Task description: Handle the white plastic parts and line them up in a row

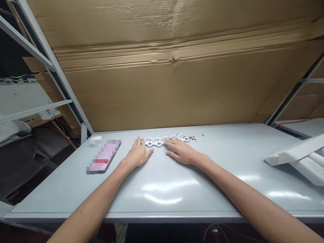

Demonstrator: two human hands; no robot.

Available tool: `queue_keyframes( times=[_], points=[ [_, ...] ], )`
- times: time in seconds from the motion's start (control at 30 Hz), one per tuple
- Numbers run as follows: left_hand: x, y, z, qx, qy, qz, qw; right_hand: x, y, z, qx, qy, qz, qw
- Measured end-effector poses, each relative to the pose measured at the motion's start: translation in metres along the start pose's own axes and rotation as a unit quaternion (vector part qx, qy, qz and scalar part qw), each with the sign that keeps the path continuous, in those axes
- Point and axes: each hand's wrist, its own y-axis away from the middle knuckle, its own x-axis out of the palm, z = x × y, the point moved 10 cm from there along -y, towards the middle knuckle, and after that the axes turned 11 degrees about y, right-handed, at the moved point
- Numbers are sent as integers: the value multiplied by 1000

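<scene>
Several small white plastic parts with ring-shaped ends (pixel 157 141) lie side by side in a row on the table, dark spots showing on them. My left hand (pixel 138 153) rests over the row's left end, its fingers stretched out and partly covering a part there. Farther right, my right hand (pixel 182 151) lies flat with its fingertips on the row. Beyond its fingers are more white parts (pixel 180 135), partly hidden. Small red and black bits, perhaps wire pieces (pixel 192 138), are scattered just right of the row.
A pink, blurred-out flat phone-like object (pixel 106 155) lies to the left, with a small white object (pixel 96 139) behind it. White packaging-like pieces (pixel 298 155) stand at the right. Cardboard (pixel 162 91) walls the table's (pixel 215 195) back; metal frame bars (pixel 57 72) flank it.
</scene>
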Motion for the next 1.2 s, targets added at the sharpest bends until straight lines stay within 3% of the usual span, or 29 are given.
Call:
queue_keyframes(
  times=[0.33,0.47,0.63,0.8,1.0,1.2],
  points=[
    [-6,4,-11,-37,-38,32,998,-9,6,-9,60,81,38,994],
    [-9,10,-30,9,-30,31,999,-13,7,-4,52,92,39,994],
    [0,20,-60,115,-26,77,990,-24,7,-9,84,71,18,994],
    [4,22,-64,139,-13,86,986,-27,7,-21,77,81,-52,992],
    [4,21,-64,139,-20,97,985,-8,9,-34,80,90,-9,993],
    [-1,23,-70,165,-30,72,983,-16,11,-37,86,82,0,993]
  ],
)
